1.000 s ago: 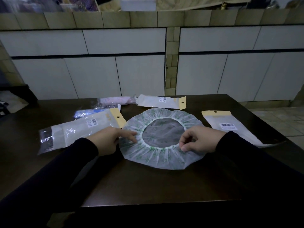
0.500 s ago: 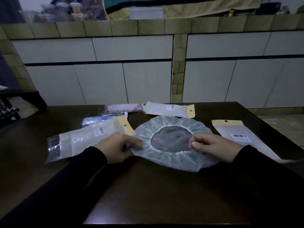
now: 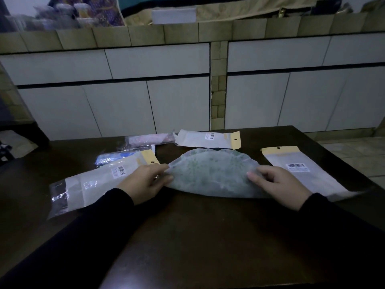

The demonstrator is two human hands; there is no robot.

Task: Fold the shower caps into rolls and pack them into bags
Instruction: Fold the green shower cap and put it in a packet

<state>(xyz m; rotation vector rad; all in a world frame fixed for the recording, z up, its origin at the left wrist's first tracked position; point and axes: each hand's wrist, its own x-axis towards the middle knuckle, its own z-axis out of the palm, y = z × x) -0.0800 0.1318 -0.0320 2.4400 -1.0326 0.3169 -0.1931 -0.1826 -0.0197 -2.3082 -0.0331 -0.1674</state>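
A translucent white shower cap [image 3: 210, 171] with green flecks lies folded in half as a half-moon on the dark table [image 3: 187, 236]. My left hand [image 3: 145, 180] pinches its left corner and my right hand [image 3: 277, 182] pinches its right corner. A flat bag with a yellow header [image 3: 300, 170] lies just right of my right hand. Another bag [image 3: 98, 182] lies under and left of my left hand. A third bag [image 3: 208, 139] lies behind the cap.
A pink rolled cap in clear wrap [image 3: 150, 139] and a blue packed one [image 3: 123, 156] lie at the back left. White cabinet doors [image 3: 177, 105] stand beyond the table's far edge. Tiled floor [image 3: 358, 149] shows at the right.
The cap lay open as a ring with its hole showing; both hands have lifted the near edge and folded it over to the far side, making a half-moon.
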